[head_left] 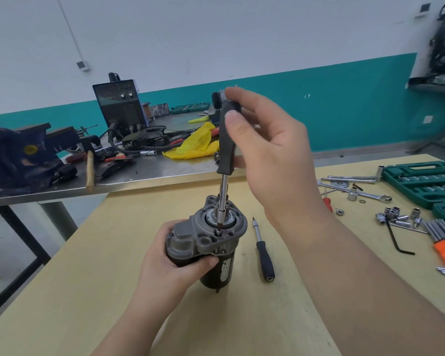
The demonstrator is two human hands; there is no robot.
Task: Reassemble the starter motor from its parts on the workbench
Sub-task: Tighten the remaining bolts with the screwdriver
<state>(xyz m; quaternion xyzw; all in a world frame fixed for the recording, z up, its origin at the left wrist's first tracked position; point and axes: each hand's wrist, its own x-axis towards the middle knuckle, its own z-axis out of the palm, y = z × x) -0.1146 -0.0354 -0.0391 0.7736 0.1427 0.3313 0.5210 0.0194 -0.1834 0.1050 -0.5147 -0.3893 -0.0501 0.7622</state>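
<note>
The starter motor (208, 237) stands upright on the wooden bench (113, 291), grey nose housing on top and black body below. My left hand (170, 258) grips its body from the left side. My right hand (265, 145) holds the black handle of a driver (226, 150) near its top, thumb and fingers around it. The driver's steel shaft runs straight down, and its bit sits on a screw in the housing's front face (218, 231).
A second black-handled driver (263, 253) lies right of the motor. Sockets (396, 217), wrenches (365, 194), hex keys (398, 240) and a green socket case (421, 181) crowd the right side. Behind stands a steel table (144, 173) with a vise (23, 155), a welder (118, 104) and a yellow rag (195, 145).
</note>
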